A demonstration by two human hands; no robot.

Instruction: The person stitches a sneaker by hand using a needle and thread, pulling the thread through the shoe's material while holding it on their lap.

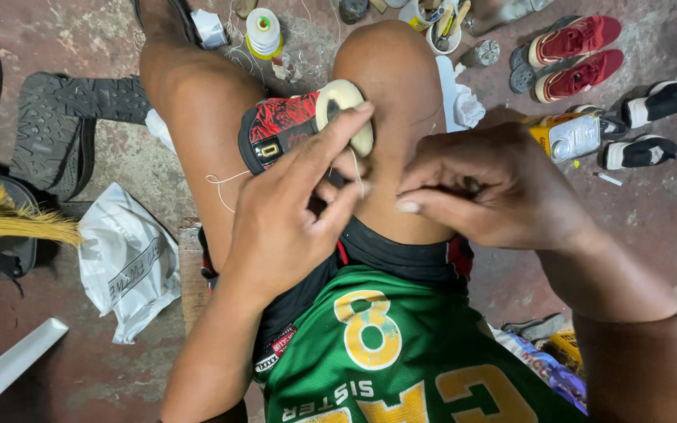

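Far left: crumpled white plastic bag with dark lettering (128, 262) on stained floor, beside dark rubber outsole (64, 129). Centre: red-and-black patterned shoe with cream sole (295, 125) wedged between bare knees, sole edge up. Left hand (295, 211) half curled, index finger laid along sole rim, remaining fingers pinching thin white thread (225, 182) near the upper. Right hand (483, 192) closed in tight pinch, fingertips together; held item too small to identify. Shoe judged light, upper soft, sole springy but firm; best gripped at sole edge. Thread thin, limp, likely to slip. Top: white spool with yellow base (263, 33). Right: squat yellow tin with metal cap (570, 135), label unreadable, near red sneakers (577, 55).
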